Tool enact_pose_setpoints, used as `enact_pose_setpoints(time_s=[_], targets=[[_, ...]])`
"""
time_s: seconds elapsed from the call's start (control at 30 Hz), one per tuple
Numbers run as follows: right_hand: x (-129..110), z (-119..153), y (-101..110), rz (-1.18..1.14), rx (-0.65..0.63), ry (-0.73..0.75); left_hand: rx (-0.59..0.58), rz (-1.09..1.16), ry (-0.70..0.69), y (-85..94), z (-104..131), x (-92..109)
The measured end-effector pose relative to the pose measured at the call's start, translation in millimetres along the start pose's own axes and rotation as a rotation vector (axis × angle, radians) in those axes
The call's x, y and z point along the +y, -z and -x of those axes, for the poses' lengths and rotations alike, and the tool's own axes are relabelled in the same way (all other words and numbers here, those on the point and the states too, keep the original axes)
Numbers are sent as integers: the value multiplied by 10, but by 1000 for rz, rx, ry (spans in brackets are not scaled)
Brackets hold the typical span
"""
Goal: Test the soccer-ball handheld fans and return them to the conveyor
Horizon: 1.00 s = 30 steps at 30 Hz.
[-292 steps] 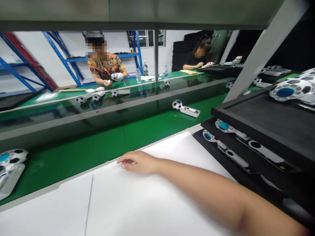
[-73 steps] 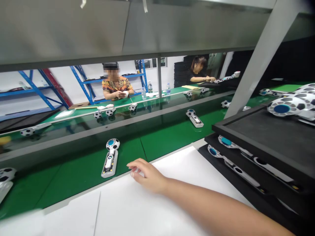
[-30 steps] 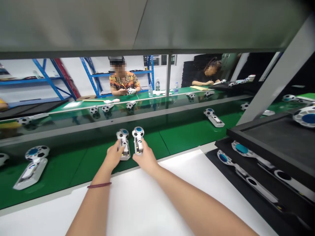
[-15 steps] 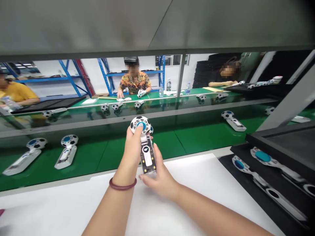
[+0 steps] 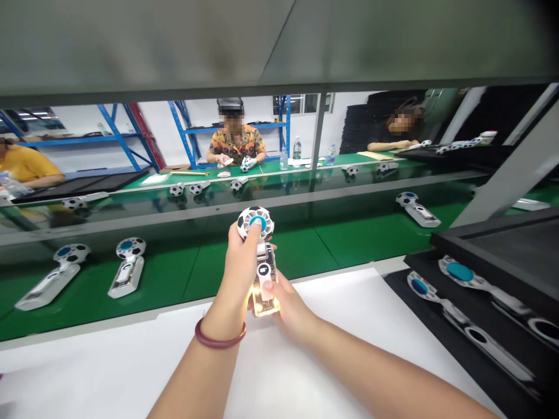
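I see the left hand (image 5: 238,256) with its fingers (image 5: 233,233) curled behind the football-patterned head (image 5: 268,215) of the device (image 5: 264,270), thumb on the blue centre; the right hand (image 5: 292,304) pinches the lit lower body (image 5: 265,291), over the far edge of the white tabletop (image 5: 109,372). It is probably light, stiff and smooth, perhaps fragile at the neck; the body's sides seem safest for holding. Beyond, the green belt (image 5: 301,256) carries similar devices (image 5: 126,273); rightward, black trays (image 5: 493,238) and a slanting post (image 5: 515,145) narrow the space.
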State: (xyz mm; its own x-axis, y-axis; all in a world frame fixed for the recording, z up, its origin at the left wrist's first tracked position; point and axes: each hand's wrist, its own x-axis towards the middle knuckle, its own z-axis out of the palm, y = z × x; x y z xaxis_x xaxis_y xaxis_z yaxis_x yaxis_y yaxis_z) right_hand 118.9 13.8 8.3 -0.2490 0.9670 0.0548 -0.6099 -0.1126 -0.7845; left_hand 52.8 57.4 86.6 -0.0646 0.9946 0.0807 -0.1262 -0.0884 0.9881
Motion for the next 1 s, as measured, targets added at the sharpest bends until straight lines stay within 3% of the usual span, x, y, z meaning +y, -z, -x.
enact_pose_setpoints(time_s=[0.27,0.4,0.63,1.0], targets=[[-45,7,-12,-15,46,8,35,16,62,-35,-36,-61],[-35,3,12,-8,-8,29,81,0,75,-46,-43,-59],[-35,0,45,-24,-6,12,9,56,9,-77,-28,-15],[-12,-6,62,-27,-21,63,25,67,42,-103,49,44]])
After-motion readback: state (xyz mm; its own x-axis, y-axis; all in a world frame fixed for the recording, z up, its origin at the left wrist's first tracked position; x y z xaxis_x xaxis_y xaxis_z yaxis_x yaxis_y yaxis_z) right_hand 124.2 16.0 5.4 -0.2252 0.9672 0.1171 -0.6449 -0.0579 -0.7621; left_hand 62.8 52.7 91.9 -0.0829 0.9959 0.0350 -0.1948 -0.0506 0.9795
